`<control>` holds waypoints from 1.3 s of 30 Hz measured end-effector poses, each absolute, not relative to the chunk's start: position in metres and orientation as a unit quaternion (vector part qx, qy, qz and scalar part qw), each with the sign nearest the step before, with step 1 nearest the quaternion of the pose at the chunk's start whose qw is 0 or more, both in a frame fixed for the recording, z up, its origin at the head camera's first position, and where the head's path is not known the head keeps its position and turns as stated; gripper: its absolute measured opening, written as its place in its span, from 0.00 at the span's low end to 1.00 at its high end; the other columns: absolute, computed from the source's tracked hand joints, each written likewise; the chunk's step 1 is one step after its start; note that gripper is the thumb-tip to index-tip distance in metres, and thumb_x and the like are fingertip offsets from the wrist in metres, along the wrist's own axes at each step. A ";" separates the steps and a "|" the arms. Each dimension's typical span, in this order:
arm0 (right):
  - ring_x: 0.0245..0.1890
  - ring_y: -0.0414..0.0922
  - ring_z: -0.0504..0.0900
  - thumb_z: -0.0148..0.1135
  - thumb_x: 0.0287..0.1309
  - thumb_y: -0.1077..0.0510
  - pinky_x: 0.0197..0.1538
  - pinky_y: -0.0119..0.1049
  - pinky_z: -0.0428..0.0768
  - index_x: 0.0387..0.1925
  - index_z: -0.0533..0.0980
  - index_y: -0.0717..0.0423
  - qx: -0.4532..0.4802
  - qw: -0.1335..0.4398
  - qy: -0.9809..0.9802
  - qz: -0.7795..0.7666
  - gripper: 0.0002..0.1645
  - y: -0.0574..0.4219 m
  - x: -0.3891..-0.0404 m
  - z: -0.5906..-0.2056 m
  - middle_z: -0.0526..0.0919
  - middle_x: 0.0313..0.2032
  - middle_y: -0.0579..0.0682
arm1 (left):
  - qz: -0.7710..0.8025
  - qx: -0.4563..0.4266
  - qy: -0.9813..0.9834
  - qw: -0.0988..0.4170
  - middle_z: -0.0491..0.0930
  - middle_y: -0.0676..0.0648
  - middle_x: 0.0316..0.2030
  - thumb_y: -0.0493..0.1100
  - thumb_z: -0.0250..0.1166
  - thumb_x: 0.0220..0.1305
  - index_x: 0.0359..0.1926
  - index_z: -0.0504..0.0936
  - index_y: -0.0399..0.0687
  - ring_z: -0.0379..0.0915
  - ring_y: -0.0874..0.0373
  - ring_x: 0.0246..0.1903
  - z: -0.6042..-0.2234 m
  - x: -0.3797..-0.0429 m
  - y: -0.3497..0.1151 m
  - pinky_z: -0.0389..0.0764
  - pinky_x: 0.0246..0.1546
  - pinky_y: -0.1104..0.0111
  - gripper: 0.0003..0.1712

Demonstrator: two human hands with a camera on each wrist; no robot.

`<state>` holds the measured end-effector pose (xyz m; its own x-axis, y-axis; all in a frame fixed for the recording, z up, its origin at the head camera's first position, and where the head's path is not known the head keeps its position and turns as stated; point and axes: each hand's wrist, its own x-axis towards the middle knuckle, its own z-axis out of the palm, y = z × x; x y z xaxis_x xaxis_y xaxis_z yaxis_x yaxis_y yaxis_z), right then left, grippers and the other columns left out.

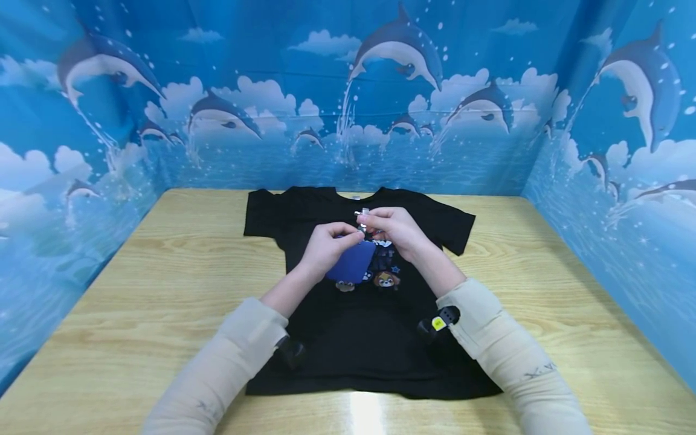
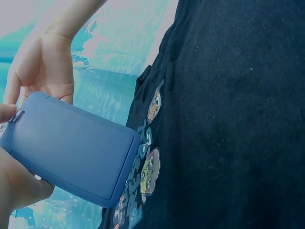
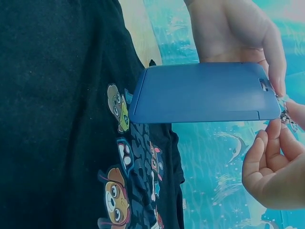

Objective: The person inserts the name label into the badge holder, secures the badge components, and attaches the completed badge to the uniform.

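A blue card holder [image 1: 350, 264] hangs above a black T-shirt [image 1: 359, 344] that lies spread out with its neck at the far side. My left hand [image 1: 324, 246] pinches the holder's slotted top end between thumb and fingers. Close beside it, my right hand [image 1: 399, 231] pinches the small metal clip [image 1: 362, 228] at that same end. In the right wrist view, the clip [image 3: 288, 119] sits by the slot of the holder [image 3: 205, 93]; fingertips partly hide it, so I cannot tell whether it is fastened. Cartoon dog faces [image 1: 386, 280] on the shirt show partly behind the holder.
The shirt lies on a wooden table [image 1: 190, 290]. Blue dolphin-printed curtains [image 1: 304, 90] stand along the back and both sides. Dark wrist devices are strapped at both cuffs, the right one [image 1: 449, 315] with a yellow patch.
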<state>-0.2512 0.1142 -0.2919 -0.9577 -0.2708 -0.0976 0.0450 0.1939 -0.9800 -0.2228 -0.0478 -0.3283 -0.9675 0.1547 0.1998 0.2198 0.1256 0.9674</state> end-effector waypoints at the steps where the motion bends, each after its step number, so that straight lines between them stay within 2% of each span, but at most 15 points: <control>1: 0.28 0.40 0.75 0.60 0.59 0.56 0.34 0.30 0.76 0.38 0.78 0.64 -0.074 0.125 0.762 -0.631 0.13 0.114 -0.251 -0.292 0.77 0.25 0.46 | -0.653 -0.122 -0.747 0.024 0.82 0.48 0.30 0.41 0.65 0.58 0.34 0.84 0.34 0.71 0.58 0.32 -0.329 -0.223 -0.047 0.70 0.33 0.68 0.11; 7: 0.27 0.39 0.75 0.60 0.59 0.57 0.34 0.32 0.76 0.36 0.78 0.63 -0.074 0.123 0.761 -0.632 0.11 0.114 -0.253 -0.293 0.77 0.24 0.45 | -0.666 -0.109 -0.737 0.028 0.81 0.49 0.28 0.41 0.65 0.57 0.33 0.84 0.34 0.70 0.58 0.31 -0.329 -0.222 -0.046 0.69 0.33 0.67 0.11; 14: 0.28 0.41 0.75 0.61 0.58 0.57 0.35 0.34 0.76 0.36 0.79 0.63 -0.071 0.129 0.762 -0.630 0.11 0.113 -0.253 -0.293 0.78 0.26 0.47 | -0.681 -0.127 -0.721 0.023 0.76 0.52 0.24 0.39 0.62 0.59 0.32 0.81 0.32 0.67 0.58 0.28 -0.332 -0.223 -0.044 0.66 0.31 0.68 0.10; 23: 0.27 0.41 0.75 0.61 0.58 0.57 0.33 0.31 0.75 0.37 0.79 0.64 -0.074 0.127 0.762 -0.631 0.12 0.114 -0.253 -0.292 0.79 0.30 0.49 | -0.661 -0.138 -0.737 0.030 0.78 0.49 0.28 0.39 0.62 0.60 0.33 0.82 0.33 0.68 0.57 0.30 -0.331 -0.222 -0.044 0.68 0.32 0.68 0.11; 29: 0.29 0.42 0.76 0.61 0.58 0.57 0.36 0.35 0.76 0.38 0.79 0.64 -0.077 0.128 0.759 -0.633 0.13 0.115 -0.252 -0.292 0.80 0.30 0.51 | -0.649 -0.146 -0.746 0.043 0.79 0.48 0.27 0.40 0.62 0.60 0.32 0.82 0.34 0.69 0.57 0.30 -0.329 -0.221 -0.044 0.69 0.32 0.68 0.10; 36: 0.37 0.52 0.76 0.61 0.58 0.56 0.34 0.32 0.75 0.41 0.78 0.67 -0.083 0.126 0.764 -0.627 0.16 0.116 -0.251 -0.291 0.79 0.29 0.47 | -0.647 -0.146 -0.747 0.055 0.80 0.48 0.27 0.39 0.63 0.59 0.31 0.82 0.34 0.70 0.58 0.30 -0.329 -0.220 -0.042 0.69 0.32 0.68 0.09; 39: 0.38 0.52 0.75 0.61 0.58 0.57 0.33 0.31 0.75 0.41 0.78 0.68 -0.085 0.128 0.762 -0.629 0.16 0.117 -0.251 -0.291 0.78 0.28 0.48 | -0.644 -0.145 -0.749 0.059 0.80 0.47 0.28 0.39 0.63 0.58 0.31 0.82 0.34 0.71 0.57 0.31 -0.329 -0.220 -0.042 0.70 0.33 0.68 0.09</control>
<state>-0.2508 0.1166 -0.2910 -0.9528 -0.2904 -0.0885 0.0317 0.1950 -0.9803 -0.2195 -0.0417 -0.3286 -0.9511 0.1415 0.2745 0.2925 0.1275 0.9477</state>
